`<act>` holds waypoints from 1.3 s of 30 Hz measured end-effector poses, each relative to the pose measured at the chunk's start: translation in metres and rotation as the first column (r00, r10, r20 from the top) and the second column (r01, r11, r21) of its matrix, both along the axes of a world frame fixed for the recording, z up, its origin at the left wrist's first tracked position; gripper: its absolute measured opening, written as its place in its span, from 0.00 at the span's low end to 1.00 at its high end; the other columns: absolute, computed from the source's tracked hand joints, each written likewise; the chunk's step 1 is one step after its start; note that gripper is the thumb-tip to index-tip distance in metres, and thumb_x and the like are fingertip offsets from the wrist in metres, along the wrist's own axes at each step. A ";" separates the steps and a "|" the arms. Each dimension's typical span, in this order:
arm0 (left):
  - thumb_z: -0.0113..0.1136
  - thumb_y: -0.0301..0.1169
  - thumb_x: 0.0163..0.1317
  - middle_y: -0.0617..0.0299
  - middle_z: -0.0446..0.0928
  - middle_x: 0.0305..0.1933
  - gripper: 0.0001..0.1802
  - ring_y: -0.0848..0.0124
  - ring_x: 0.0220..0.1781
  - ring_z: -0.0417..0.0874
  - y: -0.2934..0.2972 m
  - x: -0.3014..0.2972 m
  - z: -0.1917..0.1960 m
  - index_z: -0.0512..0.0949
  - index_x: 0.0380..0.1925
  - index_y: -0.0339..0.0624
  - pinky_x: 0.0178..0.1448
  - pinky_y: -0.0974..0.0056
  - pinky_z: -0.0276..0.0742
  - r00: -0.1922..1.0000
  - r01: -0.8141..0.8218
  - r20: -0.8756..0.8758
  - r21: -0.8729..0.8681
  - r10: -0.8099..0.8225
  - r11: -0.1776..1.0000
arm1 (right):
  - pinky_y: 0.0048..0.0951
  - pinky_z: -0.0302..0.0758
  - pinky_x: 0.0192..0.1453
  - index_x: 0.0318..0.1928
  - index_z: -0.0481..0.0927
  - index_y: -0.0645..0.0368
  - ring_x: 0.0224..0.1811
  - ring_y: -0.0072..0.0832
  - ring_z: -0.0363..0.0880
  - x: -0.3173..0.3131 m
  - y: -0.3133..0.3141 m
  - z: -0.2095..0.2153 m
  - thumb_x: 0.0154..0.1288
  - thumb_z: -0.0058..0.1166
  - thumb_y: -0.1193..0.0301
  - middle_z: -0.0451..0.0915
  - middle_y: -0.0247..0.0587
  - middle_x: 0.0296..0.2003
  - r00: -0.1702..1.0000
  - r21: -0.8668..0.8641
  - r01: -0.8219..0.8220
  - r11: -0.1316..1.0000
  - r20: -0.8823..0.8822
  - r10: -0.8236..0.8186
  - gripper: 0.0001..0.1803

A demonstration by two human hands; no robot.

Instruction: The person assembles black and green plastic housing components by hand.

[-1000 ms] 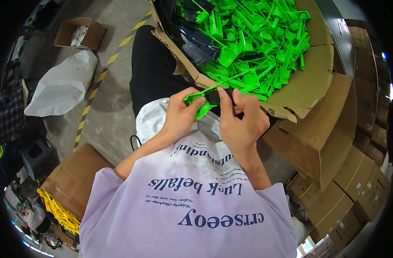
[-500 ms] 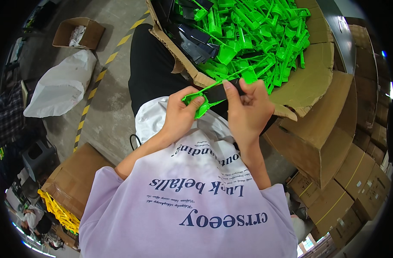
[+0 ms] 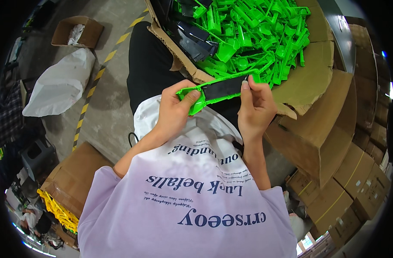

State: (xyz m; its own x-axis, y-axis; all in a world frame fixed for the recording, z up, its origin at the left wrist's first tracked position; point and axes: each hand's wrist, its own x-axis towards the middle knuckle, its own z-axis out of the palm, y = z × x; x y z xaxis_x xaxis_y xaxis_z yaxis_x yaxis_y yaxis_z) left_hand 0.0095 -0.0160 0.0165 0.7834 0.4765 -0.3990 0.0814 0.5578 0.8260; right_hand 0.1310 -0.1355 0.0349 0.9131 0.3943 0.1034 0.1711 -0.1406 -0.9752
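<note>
My left hand (image 3: pixel 175 103) grips the left end of a long green plastic frame (image 3: pixel 228 100), its thumb pressed on the rounded end. Within the frame lies a flat black rectangular panel (image 3: pixel 224 88). At the frame's right end my right hand (image 3: pixel 257 102) is closed, thumb and forefinger pinching at the edge where panel and frame meet. The other fingers of that hand are curled in. The frame is held tilted above my lap, its right end higher, near the rim of a large cardboard box (image 3: pixel 319 53).
Many loose green plastic parts (image 3: pixel 265 34) fill the large box, with black panels (image 3: pixel 192 41) at its left side. A white sack (image 3: pixel 61 84) and a small open carton (image 3: pixel 91 32) stand on the left. Closed cartons (image 3: pixel 345 198) are stacked at the right.
The black panel, earlier angled under my right thumb, now lies flat within the green frame. The frame has turned its face up toward me, and my right hand has shifted to its right end.
</note>
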 end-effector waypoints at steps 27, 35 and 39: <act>0.55 0.30 0.65 0.66 0.74 0.21 0.07 0.82 0.19 0.70 0.009 0.000 0.001 0.76 0.30 0.39 0.20 0.75 0.62 0.997 0.038 -0.065 0.005 -0.038 0.999 | 0.30 0.69 0.27 0.27 0.75 0.61 0.23 0.32 0.74 0.025 0.011 0.065 0.51 0.66 0.71 0.74 0.39 0.24 0.854 -0.583 -0.107 0.805 0.360 0.374 0.11; 0.54 0.30 0.65 0.66 0.74 0.20 0.07 0.82 0.18 0.69 0.000 0.007 0.003 0.77 0.30 0.39 0.20 0.74 0.61 0.992 0.033 -0.122 -0.045 -0.038 0.998 | 0.22 0.71 0.24 0.25 0.76 0.64 0.19 0.22 0.76 -0.007 0.013 0.058 0.48 0.66 0.82 0.79 0.39 0.21 0.788 -0.264 -0.087 0.961 0.572 0.228 0.09; 0.54 0.30 0.65 0.66 0.74 0.20 0.07 0.82 0.18 0.69 -0.001 0.006 -0.001 0.77 0.30 0.39 0.20 0.75 0.62 0.989 0.050 -0.137 0.009 -0.049 0.999 | 0.23 0.72 0.26 0.25 0.76 0.65 0.20 0.24 0.77 -0.012 0.014 0.068 0.48 0.66 0.82 0.80 0.40 0.22 0.733 -0.292 -0.041 0.956 0.642 0.227 0.09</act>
State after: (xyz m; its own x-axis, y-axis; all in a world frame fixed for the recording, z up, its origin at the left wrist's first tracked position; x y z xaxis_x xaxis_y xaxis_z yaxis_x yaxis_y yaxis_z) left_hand 0.0152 -0.0172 0.0155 0.7445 0.4442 -0.4983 0.2214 0.5399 0.8121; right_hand 0.1193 -0.1214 0.1027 0.5827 0.6036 0.5442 0.7937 -0.2786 -0.5408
